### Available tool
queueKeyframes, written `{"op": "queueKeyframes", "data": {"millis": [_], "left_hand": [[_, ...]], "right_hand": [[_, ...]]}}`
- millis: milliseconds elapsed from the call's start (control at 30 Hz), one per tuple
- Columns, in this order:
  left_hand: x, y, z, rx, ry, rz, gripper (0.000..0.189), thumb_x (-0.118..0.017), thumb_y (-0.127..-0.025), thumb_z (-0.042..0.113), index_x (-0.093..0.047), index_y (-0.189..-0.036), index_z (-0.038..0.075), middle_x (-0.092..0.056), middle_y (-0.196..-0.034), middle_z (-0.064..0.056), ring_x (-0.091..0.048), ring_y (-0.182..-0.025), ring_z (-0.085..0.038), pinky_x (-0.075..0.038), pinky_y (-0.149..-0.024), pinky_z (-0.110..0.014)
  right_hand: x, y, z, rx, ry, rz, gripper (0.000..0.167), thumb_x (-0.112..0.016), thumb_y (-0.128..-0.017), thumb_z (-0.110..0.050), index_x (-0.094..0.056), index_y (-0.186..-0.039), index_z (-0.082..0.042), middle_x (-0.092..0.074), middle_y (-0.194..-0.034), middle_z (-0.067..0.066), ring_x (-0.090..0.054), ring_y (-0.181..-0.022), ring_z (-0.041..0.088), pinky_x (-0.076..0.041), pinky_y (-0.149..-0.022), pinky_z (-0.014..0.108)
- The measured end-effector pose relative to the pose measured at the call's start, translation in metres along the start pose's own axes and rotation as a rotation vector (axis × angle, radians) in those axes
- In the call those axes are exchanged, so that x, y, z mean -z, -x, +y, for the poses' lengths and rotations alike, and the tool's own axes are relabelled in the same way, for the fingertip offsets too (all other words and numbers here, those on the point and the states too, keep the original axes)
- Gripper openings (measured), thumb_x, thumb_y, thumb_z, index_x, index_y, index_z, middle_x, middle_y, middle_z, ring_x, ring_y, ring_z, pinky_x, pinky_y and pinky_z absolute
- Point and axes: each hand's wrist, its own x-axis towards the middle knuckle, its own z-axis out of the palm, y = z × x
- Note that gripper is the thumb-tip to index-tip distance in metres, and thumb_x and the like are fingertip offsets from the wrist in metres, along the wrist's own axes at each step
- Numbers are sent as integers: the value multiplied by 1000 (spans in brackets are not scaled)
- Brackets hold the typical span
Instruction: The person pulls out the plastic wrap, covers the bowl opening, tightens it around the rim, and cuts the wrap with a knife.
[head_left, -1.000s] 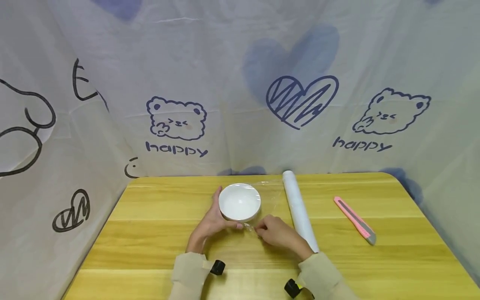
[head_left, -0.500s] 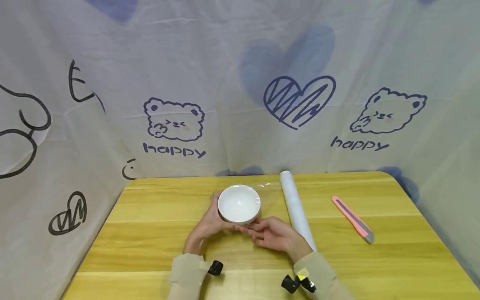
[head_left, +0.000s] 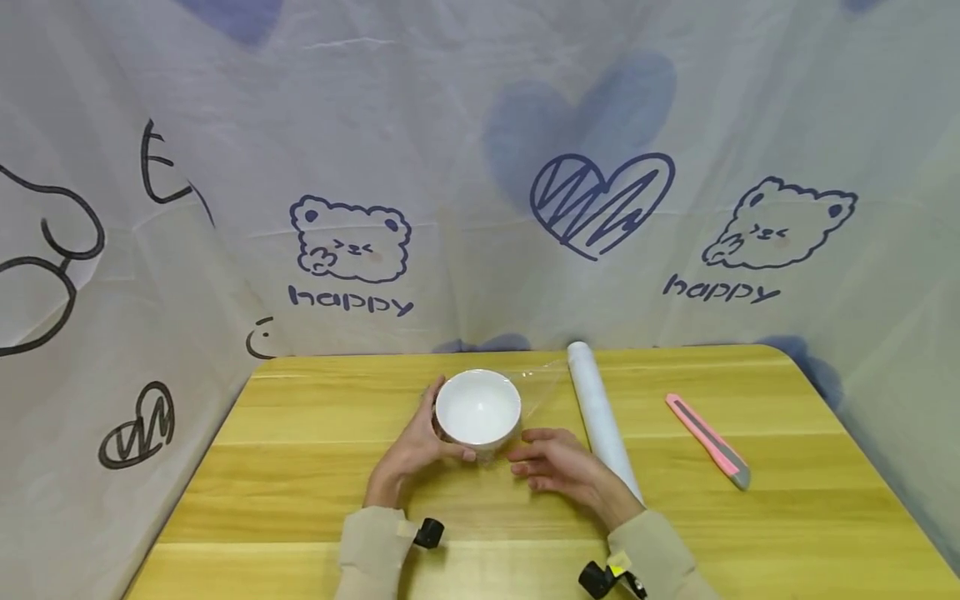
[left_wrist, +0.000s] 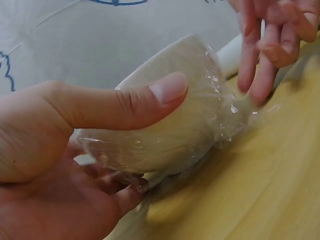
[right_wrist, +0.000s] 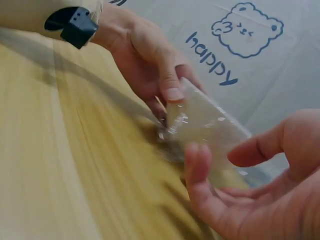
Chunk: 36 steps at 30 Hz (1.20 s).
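A white bowl [head_left: 478, 408] sits at the middle of the table, held by my left hand [head_left: 418, 442] with the thumb across its near side. Clear plastic wrap [left_wrist: 150, 150] covers the bowl's outside in the left wrist view and bunches near its base. From the bowl's right side a thin sheet of wrap stretches to a white roll of cling film [head_left: 600, 417]. My right hand [head_left: 562, 471] is just right of the bowl, fingers loosely spread. In the right wrist view its thumb and fingertips are apart beside the wrapped bowl [right_wrist: 205, 117]; contact with the film cannot be told.
A pink utility knife [head_left: 708, 442] lies on the wooden table [head_left: 277, 467] to the right of the roll. Behind the table hangs a pale cloth [head_left: 465, 167] with bear and heart drawings.
My right hand has gone from pinching the wrap at the bowl's near side, to reaching under it, to drawing back rightward with fingers loosened. My left hand keeps holding the bowl.
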Motion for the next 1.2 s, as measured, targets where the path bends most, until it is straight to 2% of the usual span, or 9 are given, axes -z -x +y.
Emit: {"op": "queueKeyframes", "data": {"millis": [100, 233, 333, 467, 567, 767, 900, 1067, 1200], "left_hand": [[7, 2, 2, 14, 60, -34, 125, -84, -67, -21, -5, -162, -1, -16, -166, -26, -23, -151, -42, -26, -120, -41], [9, 2, 3, 11, 98, -89, 125, -81, -68, -24, -2, -163, 1, -16, -166, -26, -23, -150, -43, -23, -121, -43], [4, 0, 0, -8, 30, -67, 132, -88, -66, -16, -1, -163, 3, -20, -164, -25, -27, -147, -43, -19, -123, -50], [-4, -3, -6, -47, -49, -14, 129, -94, -62, -8, -12, -160, 3, -30, -159, -25, -35, -142, -44, -21, -121, -58], [-5, -4, -8, -62, -22, -12, 123, -93, -61, -13, -20, -158, 4, -34, -156, -23, -38, -139, -43, -27, -119, -56], [-3, -5, -7, -66, 28, -32, 121, -91, -61, -15, -23, -158, 7, -35, -156, -20, -41, -137, -40, -32, -117, -53], [-4, -6, -8, -49, 52, -39, 121, -91, -60, -15, -24, -158, 6, -36, -156, -21, -41, -137, -39, -32, -117, -50], [-6, -7, -9, -41, 93, -26, 122, -89, -57, -20, -26, -157, 5, -38, -154, -22, -42, -136, -39, -33, -117, -48], [-7, -6, -8, -37, 85, -20, 121, -89, -57, -21, -26, -157, 6, -38, -154, -21, -42, -136, -39, -33, -117, -48]], "right_hand": [[0, 2, -7, 53, 17, 163, 68, -55, -101, -8, -19, -155, 11, -57, -130, 29, -67, -96, 22, -57, -71, 28], [4, -4, -13, 105, -101, 252, 81, -56, -103, -14, -1, -159, 9, -41, -145, 28, -50, -127, 35, -53, -98, 44], [8, -14, -14, 117, -237, 251, 66, -56, -105, -18, -21, -155, 8, -49, -144, 21, -44, -133, 33, -43, -110, 50], [15, -22, -12, 102, -381, 238, 17, -57, -106, -17, -62, -114, -3, -69, -104, 6, -60, -107, 21, -45, -103, 43], [19, -22, -12, 97, -433, 214, 17, -53, -108, -14, -66, -100, -8, -68, -88, 2, -65, -93, 17, -48, -100, 41], [18, -19, -20, 112, -377, 194, 22, -42, -111, -14, -53, -124, 0, -68, -102, 3, -68, -98, 18, -50, -101, 40], [18, -18, -23, 81, -310, 262, 30, -42, -111, -14, -49, -134, 3, -67, -99, 2, -69, -91, 15, -53, -87, 33], [20, -19, -25, 54, -300, 278, 31, -42, -111, -15, -49, -135, 3, -68, -95, 0, -68, -85, 12, -47, -70, 24], [20, -21, -25, 43, -321, 272, 29, -39, -111, -15, -49, -134, 1, -66, -94, -1, -66, -82, 11, -41, -65, 21]]}}
